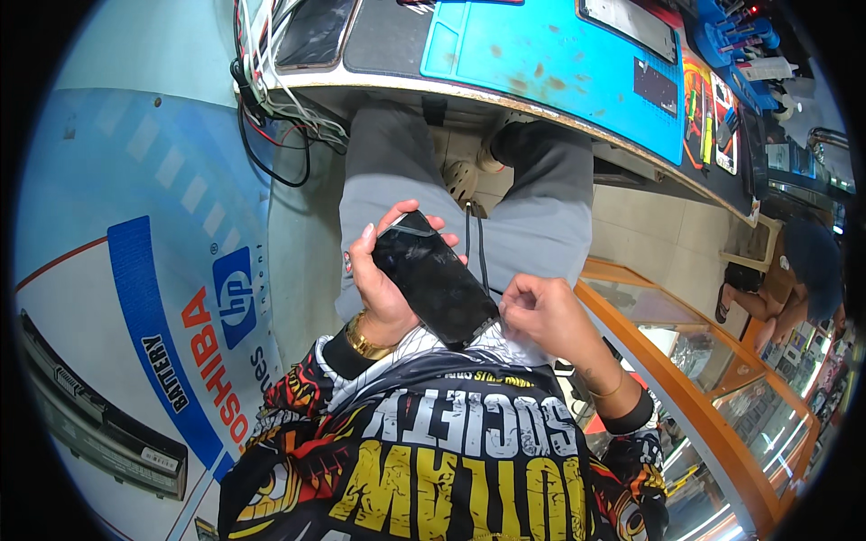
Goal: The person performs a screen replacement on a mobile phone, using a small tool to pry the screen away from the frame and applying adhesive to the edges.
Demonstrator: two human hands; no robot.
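Observation:
A black smartphone [433, 284] lies tilted above my lap, its dark, smudged screen facing up. My left hand [382, 293] is wrapped round its left side, with the thumb along the edge and fingertips showing past the upper end. Close by the phone's lower right corner, my right hand [544, 314] is closed, its fingers curled together. What it pinches, if anything, is hidden. Under the hands are the patterned shirt [469, 424] and grey trousers [541, 225].
Ahead stands a workbench with a blue mat [541, 63], a phone part [631, 27] and small tools [704, 113]. Cables [271, 90] hang at its left end. A glass display case [686, 361] is at right, with another person [803, 270] beyond. A printed panel [153, 298] stands left.

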